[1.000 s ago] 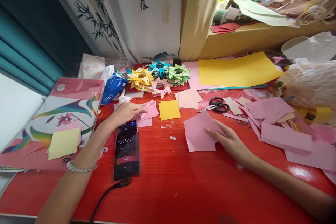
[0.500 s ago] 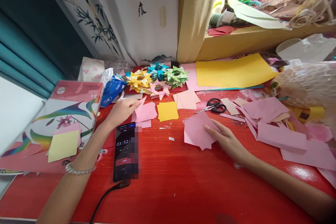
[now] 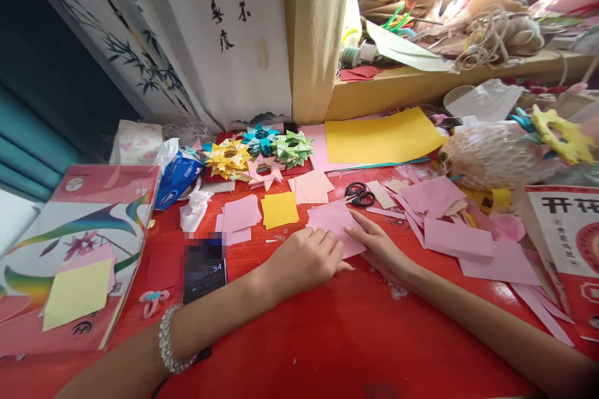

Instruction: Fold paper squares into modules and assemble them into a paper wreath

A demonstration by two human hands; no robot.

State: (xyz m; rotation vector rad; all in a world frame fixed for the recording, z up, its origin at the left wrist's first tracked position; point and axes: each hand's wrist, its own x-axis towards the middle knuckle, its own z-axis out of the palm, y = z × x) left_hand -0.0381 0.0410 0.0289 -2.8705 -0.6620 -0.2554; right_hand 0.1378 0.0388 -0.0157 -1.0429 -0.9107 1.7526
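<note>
Both hands rest on a pink paper sheet (image 3: 333,219) lying flat on the red table (image 3: 299,336). My left hand (image 3: 306,259) covers its near left corner, fingers curled down on the paper. My right hand (image 3: 379,249) presses its right edge with the fingers stretched out. Behind the sheet lie a yellow paper square (image 3: 279,209), a stack of small pink squares (image 3: 239,215) and black scissors (image 3: 360,194). Folded paper stars (image 3: 259,151) in yellow, blue, green and pink sit at the back by the wall.
A phone (image 3: 204,268) lies under my left forearm. A coloured-paper pack (image 3: 70,243) with a yellow note fills the left side. Pink offcuts (image 3: 458,240) and a netted bundle (image 3: 496,153) crowd the right. A big yellow sheet (image 3: 381,136) lies at the back.
My left hand left the small pink squares and crossed right to the pink sheet, joining my right hand. The view shifted right, showing a red printed pack at the far right.
</note>
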